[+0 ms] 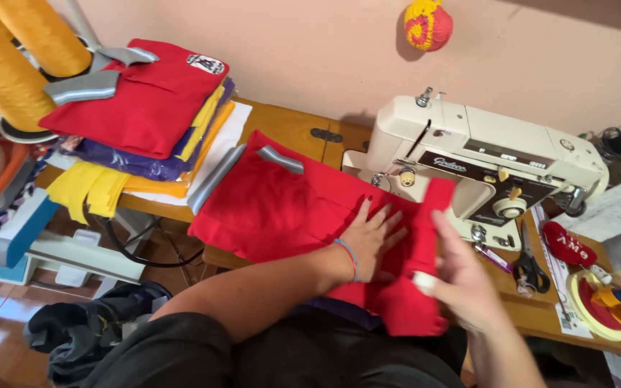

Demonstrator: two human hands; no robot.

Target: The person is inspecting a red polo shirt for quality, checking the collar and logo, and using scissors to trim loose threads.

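A red garment (274,208) with grey collar trim lies spread on the wooden sewing table (289,126), in front of a cream sewing machine (490,162). My left hand (369,241) presses flat on the red cloth, fingers spread, a thin band at the wrist. To its right, my right hand (461,276) grips a folded-up part of the same red cloth (425,237), lifting it upright near the machine's needle end. A pale wrap covers one fingertip.
A stack of folded red, yellow and purple garments (138,115) sits at the table's left. Yellow thread cones (8,57) stand at far left. Black scissors (530,269), a red pincushion (569,244) and round yellow items (612,305) lie right of the machine. Dark cloth (88,330) lies on the floor.
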